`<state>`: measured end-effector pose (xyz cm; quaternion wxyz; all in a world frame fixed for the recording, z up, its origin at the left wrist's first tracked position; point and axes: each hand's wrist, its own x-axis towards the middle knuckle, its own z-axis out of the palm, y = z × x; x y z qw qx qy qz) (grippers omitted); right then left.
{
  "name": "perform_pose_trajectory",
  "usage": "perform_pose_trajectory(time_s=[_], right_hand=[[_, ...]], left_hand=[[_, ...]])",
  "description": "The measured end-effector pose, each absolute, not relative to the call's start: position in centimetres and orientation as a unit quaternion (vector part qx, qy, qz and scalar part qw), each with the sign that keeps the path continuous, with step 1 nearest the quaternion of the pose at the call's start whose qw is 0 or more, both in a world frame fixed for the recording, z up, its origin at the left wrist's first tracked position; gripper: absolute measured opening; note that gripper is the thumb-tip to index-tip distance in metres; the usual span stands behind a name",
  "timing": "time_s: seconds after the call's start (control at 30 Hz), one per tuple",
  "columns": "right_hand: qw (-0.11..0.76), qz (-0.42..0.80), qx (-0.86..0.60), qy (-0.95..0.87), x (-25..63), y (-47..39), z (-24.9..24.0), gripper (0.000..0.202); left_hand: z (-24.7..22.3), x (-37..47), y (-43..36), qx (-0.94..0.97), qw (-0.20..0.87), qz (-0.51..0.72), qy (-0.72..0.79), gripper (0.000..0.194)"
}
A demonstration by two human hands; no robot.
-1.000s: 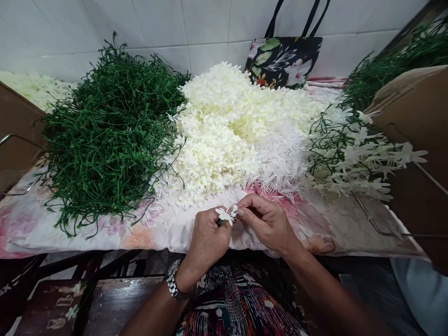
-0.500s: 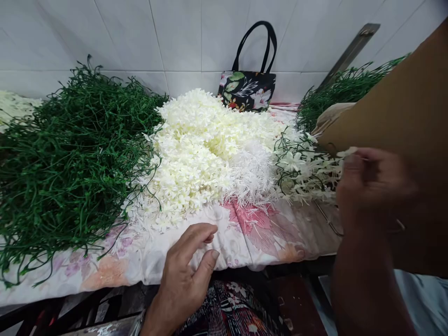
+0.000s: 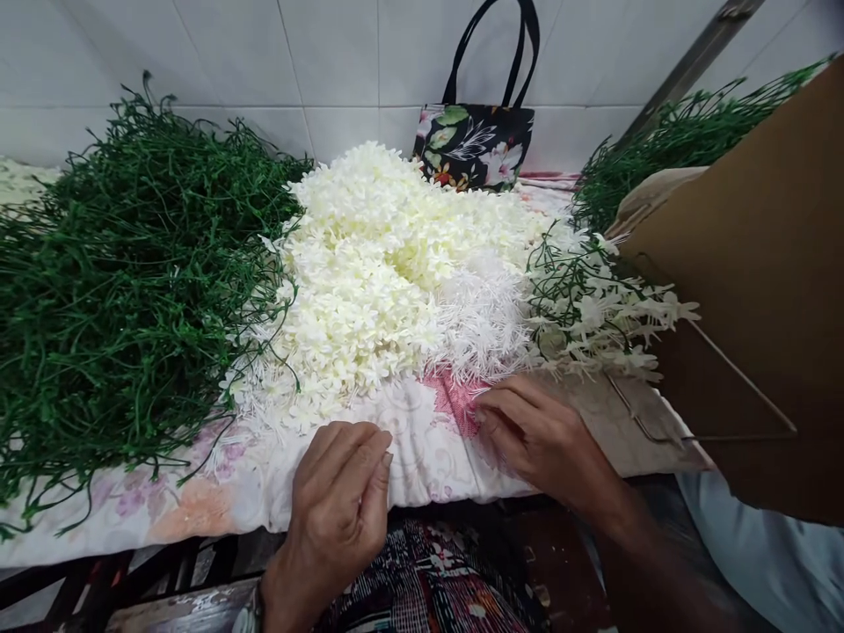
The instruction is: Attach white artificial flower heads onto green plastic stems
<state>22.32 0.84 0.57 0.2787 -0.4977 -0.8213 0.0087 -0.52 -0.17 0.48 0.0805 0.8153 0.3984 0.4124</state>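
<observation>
My left hand (image 3: 339,492) is over the front edge of the cloth, its fingers curled and the thumb against the index finger; nothing shows in it. To its right, my right hand (image 3: 534,435) hovers low over the cloth, loosely bent fingers a little apart, with nothing visible between them. Its fingertips are just in front of a tuft of thin white stems (image 3: 484,321). Behind lies a heap of cream artificial blossoms (image 3: 362,272). Green plastic stems (image 3: 132,290) are piled at the left. Stems fitted with white flowers (image 3: 593,308) lie at the right.
A flowered cloth (image 3: 409,440) covers the table. A black floral handbag (image 3: 475,145) leans on the tiled wall. At the right stands a large brown cardboard sheet (image 3: 758,290), with a bent metal wire (image 3: 745,369) before it. More green stems (image 3: 692,132) lie behind the cardboard.
My right hand has come away from the white-flowered stems at the right, moving left and down to the cloth. My left hand's fingers have closed. The view has tilted slightly downward.
</observation>
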Motion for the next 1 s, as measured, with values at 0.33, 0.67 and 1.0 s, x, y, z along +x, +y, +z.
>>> perform_pose_trajectory(time_s=[0.33,0.67,1.0], right_hand=[[0.327,0.053,-0.500,-0.800,21.0,0.9,-0.2,0.013],[0.398,0.115,-0.491,-0.767,19.7,1.3,-0.7,0.007],[0.487,0.462,-0.487,-0.558,18.1,1.1,0.6,0.015]], left_hand=[[2.5,-0.1,4.1,0.832,-0.070,0.219,0.505,0.015],[1.7,-0.9,4.1,0.812,-0.054,0.319,0.486,0.024],[1.7,-1.3,0.9,0.720,0.329,0.426,0.438,0.015]])
